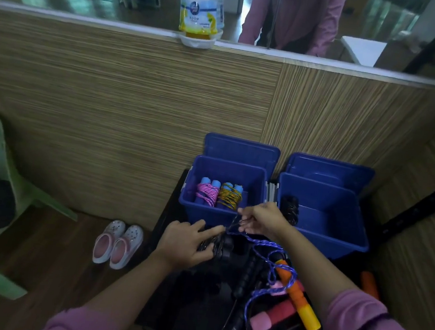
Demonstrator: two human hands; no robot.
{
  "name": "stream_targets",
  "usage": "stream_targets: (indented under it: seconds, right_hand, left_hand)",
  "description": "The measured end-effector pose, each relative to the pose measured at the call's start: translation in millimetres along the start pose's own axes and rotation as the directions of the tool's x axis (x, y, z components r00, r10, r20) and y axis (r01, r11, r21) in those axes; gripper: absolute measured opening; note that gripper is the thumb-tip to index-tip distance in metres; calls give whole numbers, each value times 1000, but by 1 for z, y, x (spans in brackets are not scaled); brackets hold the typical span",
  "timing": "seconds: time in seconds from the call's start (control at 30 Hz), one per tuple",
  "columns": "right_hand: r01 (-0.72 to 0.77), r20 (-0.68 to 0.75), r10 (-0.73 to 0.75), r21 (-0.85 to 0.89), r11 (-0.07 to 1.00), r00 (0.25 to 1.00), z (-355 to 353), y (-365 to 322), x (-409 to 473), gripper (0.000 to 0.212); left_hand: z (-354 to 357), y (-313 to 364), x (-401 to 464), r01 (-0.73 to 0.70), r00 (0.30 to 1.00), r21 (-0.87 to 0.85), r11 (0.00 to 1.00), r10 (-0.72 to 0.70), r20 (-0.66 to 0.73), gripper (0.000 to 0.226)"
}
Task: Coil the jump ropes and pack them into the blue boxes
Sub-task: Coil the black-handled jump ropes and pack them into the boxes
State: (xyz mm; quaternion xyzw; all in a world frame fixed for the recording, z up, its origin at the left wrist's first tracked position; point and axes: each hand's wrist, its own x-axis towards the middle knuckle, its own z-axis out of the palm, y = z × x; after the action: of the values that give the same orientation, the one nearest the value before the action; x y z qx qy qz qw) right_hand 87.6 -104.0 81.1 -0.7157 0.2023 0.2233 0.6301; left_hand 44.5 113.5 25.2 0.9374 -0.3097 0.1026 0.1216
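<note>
Pink sleeves come in from the bottom edge, and just past them a heap of loose jump ropes (272,299) lies on a dark surface: black, pink and orange-and-yellow handles tangled together. Beyond the heap stand two blue boxes, lids tipped open behind them. The left box (222,213) already holds a pink bundle (207,194) and a yellow bundle (230,198), each wound round its light blue handles; the right box (338,231) shows only something black at its near-left corner.

Coiling looks to be the step in hand. The left hand (185,244) presses down on a pair of black handles (216,245), fingers fairly straight. The right hand (261,220) pinches the blue cord (267,244) above them, fingertips together on it, with slack trailing back into the heap. Next, I'd guess, the cord must go round those handles under steady tension while the tail is teased free of the orange handle (296,296).

Up on the ledge, an air freshener (201,12) reads "ROOM"; the rest is too blurred.
</note>
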Motion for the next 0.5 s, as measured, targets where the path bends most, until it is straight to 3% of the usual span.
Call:
stream_targets:
  seconds: [0.1,0.23,0.4,0.5]
  right_hand:
    - [-208,-58,214,102,973,975,8,10,7,31]
    - [-421,43,422,203,884,906,14,24,5,40]
    - [-442,175,406,378,814,897,26,22,-1,24]
    - [-375,170,335,447,812,927,31,23,0,23]
  left_hand:
    - [-2,6,-3,104,994,-39,994,-106,-29,56]
    - [-3,15,2,270,957,-86,959,-277,-80,59]
    - [1,23,6,339,941,-84,937,-339,22,60]
    - [-1,28,9,377,925,-53,925,-374,63,62]
